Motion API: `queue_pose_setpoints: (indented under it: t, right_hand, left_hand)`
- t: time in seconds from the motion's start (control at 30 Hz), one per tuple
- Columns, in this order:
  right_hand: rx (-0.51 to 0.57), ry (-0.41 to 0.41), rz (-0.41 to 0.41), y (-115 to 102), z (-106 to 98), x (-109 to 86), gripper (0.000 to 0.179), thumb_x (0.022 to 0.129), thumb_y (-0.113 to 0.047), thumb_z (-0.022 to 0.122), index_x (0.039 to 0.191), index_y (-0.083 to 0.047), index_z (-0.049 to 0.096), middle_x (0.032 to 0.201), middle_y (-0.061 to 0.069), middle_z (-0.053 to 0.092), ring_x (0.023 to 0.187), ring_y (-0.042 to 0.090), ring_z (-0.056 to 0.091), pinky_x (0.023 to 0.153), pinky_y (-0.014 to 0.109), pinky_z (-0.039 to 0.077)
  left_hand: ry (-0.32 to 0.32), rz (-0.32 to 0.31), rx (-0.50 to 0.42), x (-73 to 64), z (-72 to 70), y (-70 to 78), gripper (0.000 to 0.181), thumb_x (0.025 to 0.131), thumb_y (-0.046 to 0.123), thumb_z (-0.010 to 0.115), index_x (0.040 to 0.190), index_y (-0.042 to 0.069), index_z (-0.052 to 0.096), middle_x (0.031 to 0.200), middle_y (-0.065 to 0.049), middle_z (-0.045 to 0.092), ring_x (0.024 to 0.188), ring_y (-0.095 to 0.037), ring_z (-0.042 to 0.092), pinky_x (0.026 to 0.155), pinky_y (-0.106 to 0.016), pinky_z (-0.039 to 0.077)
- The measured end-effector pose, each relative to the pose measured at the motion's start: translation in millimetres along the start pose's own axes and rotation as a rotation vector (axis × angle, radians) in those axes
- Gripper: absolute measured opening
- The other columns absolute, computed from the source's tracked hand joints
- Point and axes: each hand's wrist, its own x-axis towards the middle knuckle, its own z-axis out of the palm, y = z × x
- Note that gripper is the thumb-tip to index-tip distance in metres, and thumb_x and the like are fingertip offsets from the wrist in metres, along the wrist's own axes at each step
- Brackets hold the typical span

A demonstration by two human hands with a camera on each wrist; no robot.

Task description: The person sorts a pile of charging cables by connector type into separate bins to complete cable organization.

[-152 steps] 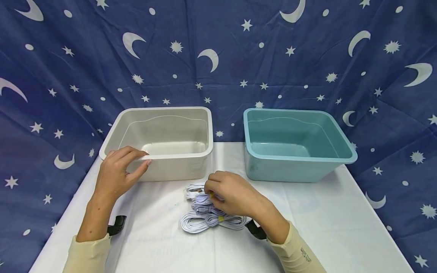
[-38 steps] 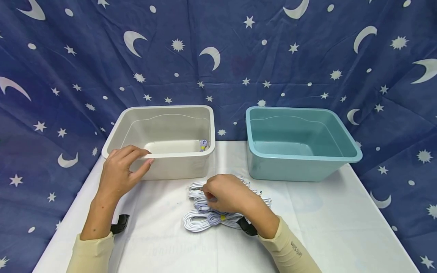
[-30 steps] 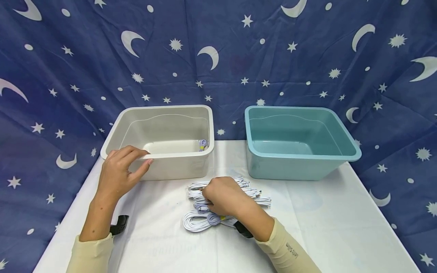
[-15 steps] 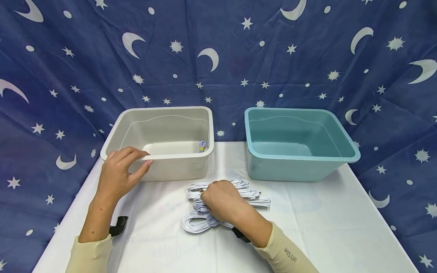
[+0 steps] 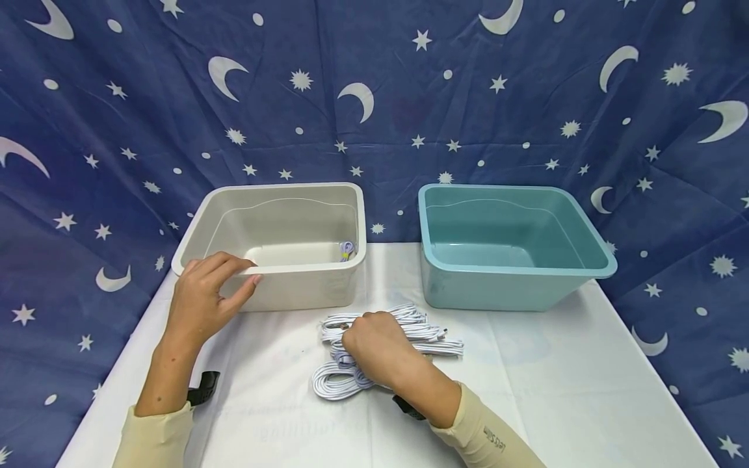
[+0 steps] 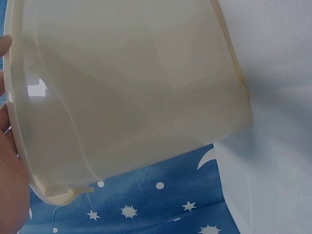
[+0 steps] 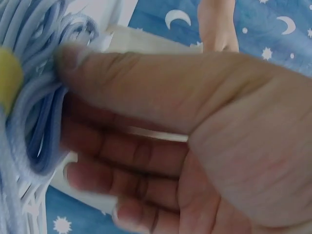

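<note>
My left hand [image 5: 201, 296] holds the front rim of the off-white bin [image 5: 304, 286], thumb outside and fingers over the edge. The right hand [image 5: 380, 348] is down on a pile of coiled white and lilac cables [image 5: 333, 385], covering its middle. In the right wrist view, the thumb and forefinger pinch the edge of a lilac cable bundle [image 7: 41, 131] that has a yellow tie [image 7: 9, 80]. The other fingers are loosely bent below. Inside the off-white bin, at its right end, lies a small lilac cable bundle [image 5: 347, 250] with a yellow tie.
A teal bin [image 5: 486, 289] stands at the back right, with a gap between it and the off-white one. White cloth covers the table [image 5: 281, 416]. Behind hangs a blue curtain [image 5: 398, 78] with moons and stars.
A lilac bundle now lies in the off-white bin, absent about five seconds ago. Over the last second the right hand has shifted slightly nearer across the pile. The left hand stays put.
</note>
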Motion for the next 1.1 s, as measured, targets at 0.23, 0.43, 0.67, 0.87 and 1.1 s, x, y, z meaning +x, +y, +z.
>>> queue_pose_setpoints:
  t: [0.23, 0.43, 0.67, 0.87, 1.1]
  right_hand:
    - [-0.033, -0.048, 0.04, -9, 0, 1.4, 0.015, 0.077, -0.012, 0.077, 0.071, -0.025, 0.074, 0.07, -0.003, 0.068, 0.063, 0.015, 0.059, 0.051, 0.034, 0.051]
    - [0.016, -0.062, 0.033, -10, 3, 1.7, 0.007, 0.076, -0.015, 0.078, 0.077, -0.022, 0.076, 0.075, -0.001, 0.068, 0.067, 0.017, 0.062, 0.054, 0.035, 0.053]
    - [0.034, -0.083, 0.007, -6, 3, 1.0, 0.011, 0.073, -0.021, 0.081, 0.081, -0.02, 0.075, 0.078, -0.001, 0.067, 0.071, 0.017, 0.063, 0.057, 0.035, 0.054]
    - [0.054, -0.062, -0.007, -1, -1, 0.8, 0.02, 0.07, -0.026, 0.083, 0.086, -0.02, 0.073, 0.083, -0.003, 0.065, 0.075, 0.017, 0.062, 0.059, 0.033, 0.052]
    - [0.071, 0.059, -0.048, 4, -7, -0.2, 0.02, 0.07, -0.024, 0.082, 0.083, -0.017, 0.069, 0.079, -0.003, 0.061, 0.073, 0.016, 0.059, 0.058, 0.03, 0.049]
  left_hand:
    - [0.006, 0.007, 0.006, -0.1, 0.0, -0.5, 0.024, 0.086, 0.031, 0.076, 0.101, 0.013, 0.076, 0.093, 0.0, 0.07, 0.085, -0.021, 0.066, 0.075, -0.039, 0.039]
    - [0.002, 0.002, 0.007, -1.9, -0.3, -0.4, 0.024, 0.085, 0.031, 0.076, 0.101, 0.013, 0.076, 0.093, 0.0, 0.07, 0.084, -0.022, 0.066, 0.077, -0.04, 0.04]
    - [0.004, 0.006, 0.003, -1.7, 0.7, 0.0, 0.023, 0.085, 0.03, 0.076, 0.101, 0.013, 0.076, 0.093, 0.0, 0.07, 0.085, -0.022, 0.066, 0.075, -0.04, 0.039]
    - [0.006, 0.004, 0.003, -1.5, 1.4, 0.1, 0.023, 0.085, 0.03, 0.076, 0.1, 0.013, 0.076, 0.093, 0.001, 0.07, 0.083, -0.022, 0.066, 0.075, -0.039, 0.039]
    - [0.027, 0.022, -0.004, -0.1, 1.3, 0.8, 0.023, 0.084, 0.028, 0.077, 0.1, 0.012, 0.076, 0.093, 0.0, 0.07, 0.081, -0.023, 0.065, 0.074, -0.041, 0.04]
